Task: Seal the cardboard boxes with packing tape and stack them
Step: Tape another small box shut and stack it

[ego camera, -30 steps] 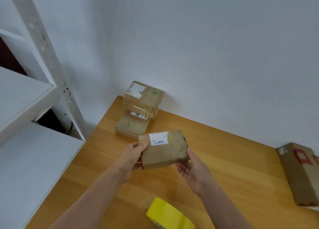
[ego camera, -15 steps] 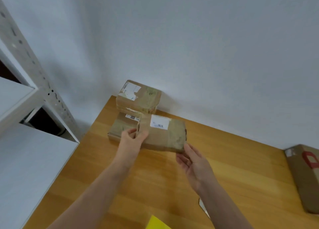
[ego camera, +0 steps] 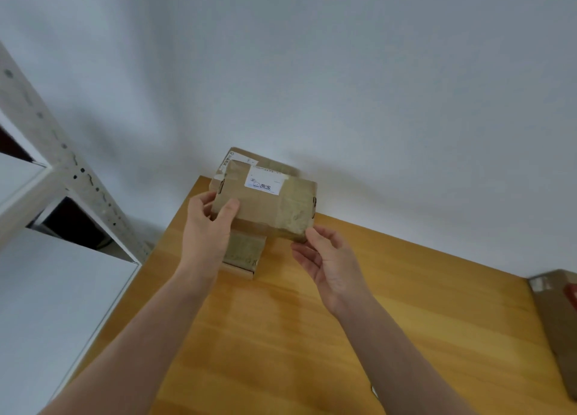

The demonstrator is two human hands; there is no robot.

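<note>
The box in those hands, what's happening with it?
A person holds a small taped cardboard box in both hands above the far corner of a wooden table. The left hand grips its left end; the right hand touches its near right corner with its fingertips. It hangs over a stack of similar boxes by the wall, seemingly about to be set on top. Whether it already touches them cannot be told.
</note>
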